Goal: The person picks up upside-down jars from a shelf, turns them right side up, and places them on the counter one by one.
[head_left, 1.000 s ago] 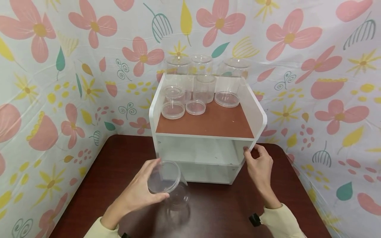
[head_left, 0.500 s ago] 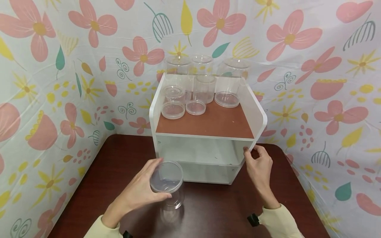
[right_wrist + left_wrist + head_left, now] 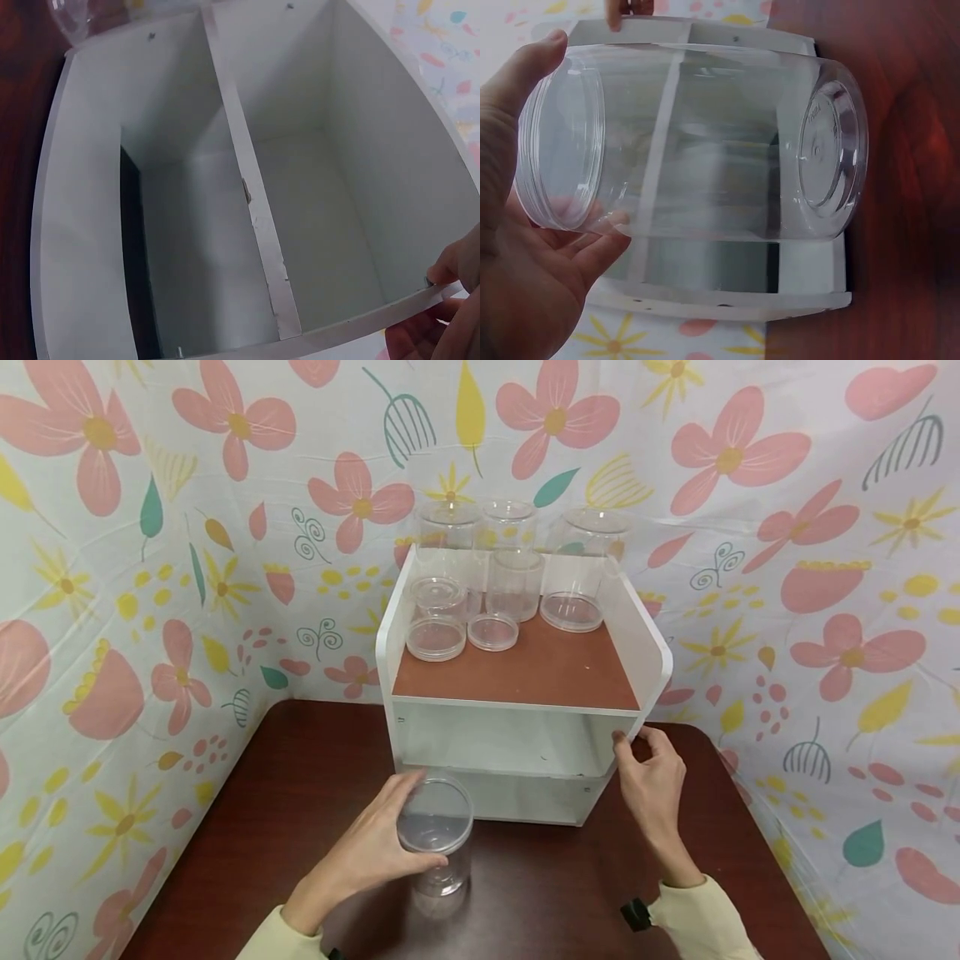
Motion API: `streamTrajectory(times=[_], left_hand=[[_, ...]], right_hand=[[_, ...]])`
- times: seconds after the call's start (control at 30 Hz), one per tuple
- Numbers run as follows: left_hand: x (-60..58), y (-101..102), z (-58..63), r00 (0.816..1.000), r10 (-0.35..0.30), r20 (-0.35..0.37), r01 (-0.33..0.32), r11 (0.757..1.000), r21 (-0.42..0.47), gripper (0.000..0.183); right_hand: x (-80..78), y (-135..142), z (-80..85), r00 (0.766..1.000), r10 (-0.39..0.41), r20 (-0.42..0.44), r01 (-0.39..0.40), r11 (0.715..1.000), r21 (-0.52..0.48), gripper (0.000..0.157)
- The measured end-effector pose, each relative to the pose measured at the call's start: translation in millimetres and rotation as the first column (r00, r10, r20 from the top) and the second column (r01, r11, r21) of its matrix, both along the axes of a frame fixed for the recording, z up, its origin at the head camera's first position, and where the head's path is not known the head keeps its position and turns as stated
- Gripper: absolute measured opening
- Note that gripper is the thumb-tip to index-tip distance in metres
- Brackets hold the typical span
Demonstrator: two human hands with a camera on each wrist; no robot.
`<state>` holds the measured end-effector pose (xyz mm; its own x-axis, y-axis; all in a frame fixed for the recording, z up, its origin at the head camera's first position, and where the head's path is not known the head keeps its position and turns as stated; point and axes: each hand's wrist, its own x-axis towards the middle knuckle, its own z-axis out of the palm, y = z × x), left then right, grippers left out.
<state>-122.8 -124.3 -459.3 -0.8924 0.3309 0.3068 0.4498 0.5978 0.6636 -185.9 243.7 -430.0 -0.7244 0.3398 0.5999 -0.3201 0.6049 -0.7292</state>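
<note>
My left hand [image 3: 367, 852] grips a clear plastic jar [image 3: 435, 817] around its lidded top, thumb on the near side and fingers on the far side. The jar hangs roughly upright in front of a small white shelf unit [image 3: 645, 639]. In the left wrist view, the see-through jar body [image 3: 705, 142] and its round moulded base show plainly, with nothing inside. My right hand [image 3: 654, 785] pinches the front edge of the unit's right side panel, beside the upper compartment. The right wrist view shows fingers [image 3: 446, 266] on both faces of that panel.
Several clear jars [image 3: 572, 610] stand on the unit's brown top [image 3: 517, 681], toward the back and left. Beneath are two open white compartments split by a chipped board [image 3: 255, 217]. The dark red table [image 3: 540, 893] ends near flower-printed curtains [image 3: 750, 577].
My left hand has moved a little to the right with the jar. The jar, tilted earlier, is now straighter, its base lower under the lid. The right hand keeps its hold on the panel.
</note>
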Motion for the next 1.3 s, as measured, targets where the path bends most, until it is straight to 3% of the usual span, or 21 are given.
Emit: streamTrajectory(times=[0.57,1.3], left_hand=[[-3.9,15,-24.2,0.998,0.041,0.055,-0.041,0.999,-0.003,0.114],[-6.6,24,-48.3,0.997,0.004,0.072,-0.007,0.999,0.042,0.115]], right_hand=[[0.8,-1,-0.4,1.000,0.016,-0.021,-0.016,1.000,-0.011,0.018],[-0.1,0,-1.0,1.000,-0.005,-0.012,0.005,1.000,-0.004,0.017]])
